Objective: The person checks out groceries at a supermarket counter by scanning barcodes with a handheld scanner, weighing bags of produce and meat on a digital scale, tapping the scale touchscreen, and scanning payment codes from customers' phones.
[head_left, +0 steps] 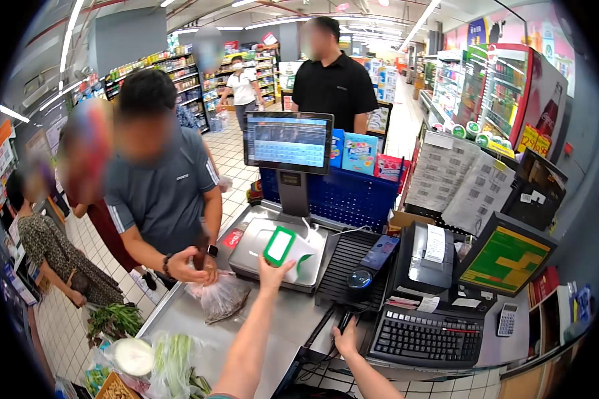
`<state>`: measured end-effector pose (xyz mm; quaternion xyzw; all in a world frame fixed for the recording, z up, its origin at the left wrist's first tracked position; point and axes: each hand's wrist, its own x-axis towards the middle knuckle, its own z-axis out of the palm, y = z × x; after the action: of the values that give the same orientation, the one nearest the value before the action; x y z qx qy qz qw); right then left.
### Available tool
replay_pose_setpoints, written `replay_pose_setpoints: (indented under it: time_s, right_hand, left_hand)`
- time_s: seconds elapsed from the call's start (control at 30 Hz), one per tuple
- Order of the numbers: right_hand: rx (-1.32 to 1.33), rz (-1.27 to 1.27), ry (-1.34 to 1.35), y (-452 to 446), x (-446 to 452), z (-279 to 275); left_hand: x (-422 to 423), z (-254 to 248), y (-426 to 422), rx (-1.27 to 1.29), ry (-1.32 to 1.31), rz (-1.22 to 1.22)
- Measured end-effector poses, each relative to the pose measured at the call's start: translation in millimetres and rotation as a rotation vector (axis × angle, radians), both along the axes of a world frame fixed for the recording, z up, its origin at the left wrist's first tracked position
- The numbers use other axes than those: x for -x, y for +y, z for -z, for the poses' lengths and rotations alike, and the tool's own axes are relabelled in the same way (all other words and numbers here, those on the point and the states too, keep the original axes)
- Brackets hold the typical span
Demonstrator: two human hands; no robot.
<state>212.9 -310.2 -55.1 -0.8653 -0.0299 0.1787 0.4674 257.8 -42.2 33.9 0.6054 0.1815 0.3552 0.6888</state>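
Observation:
My left hand reaches over the metal scale plate and grips a green-and-white packet by its near edge. Its exact kind is unclear. On the right, my right hand is closed around the black handle of a barcode scanner, whose head glows blue. Left of the scale, a person across the counter holds a clear plastic bag with brownish contents in both hands. Behind the scale stands a checkout screen.
A keyboard, receipt printer and tilted monitor crowd my right side. Bagged green vegetables and a white round item lie at the counter's near left. Another person stands beyond the blue rack.

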Motion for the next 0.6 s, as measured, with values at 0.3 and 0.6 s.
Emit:
replay_pose_setpoints:
  time_s: [0.3,0.6]
  right_hand:
    - [-0.089,-0.070,-0.125,-25.8,36.2,-38.7]
    - [-0.366,0.360,-0.303,-197.3,109.3,-97.9]
  left_hand:
    - [-134.0,4.0,-116.1,-0.401,0.065,-0.086]
    - [-147.3,33.5,-114.9,-0.614,0.157,-0.140]
